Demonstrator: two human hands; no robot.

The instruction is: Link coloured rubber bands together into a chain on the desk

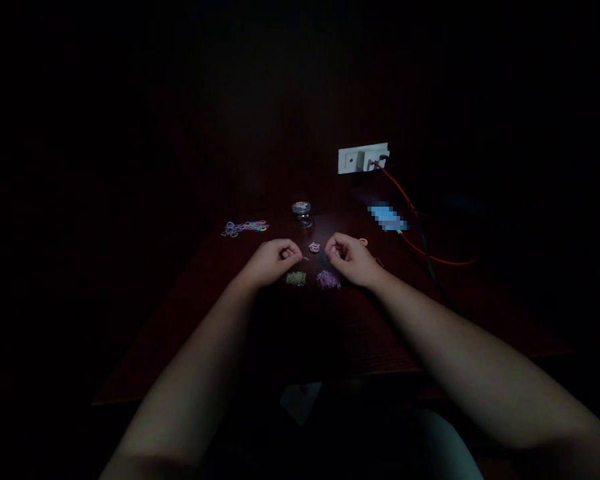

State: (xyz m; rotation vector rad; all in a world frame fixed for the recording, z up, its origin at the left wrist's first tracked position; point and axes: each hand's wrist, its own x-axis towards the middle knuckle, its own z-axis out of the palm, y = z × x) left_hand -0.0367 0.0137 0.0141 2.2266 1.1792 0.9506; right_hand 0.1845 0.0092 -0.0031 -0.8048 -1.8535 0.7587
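Note:
My left hand (276, 260) is closed in a pinch above the table, with a tiny pale piece (305, 259) at its fingertips, too small to name. Fingers of my right hand (350, 259) are also pinched together; whatever they hold does not show. Between the hands lie a small pile of pink pieces (315, 247) and a dark greyish pile (322, 260) beside the right fingertips. Nearer to me are a pale green pile (296, 279) and a purple pile (329, 280) of small pieces, their kind unclear in the dim light.
A round clear container (301, 209) stands at the back. Colourful small loops (245, 228) lie at the back left of the dark red table (180, 347). A lit phone (387, 217) joins a red cable (437, 259) from the wall socket (351, 161).

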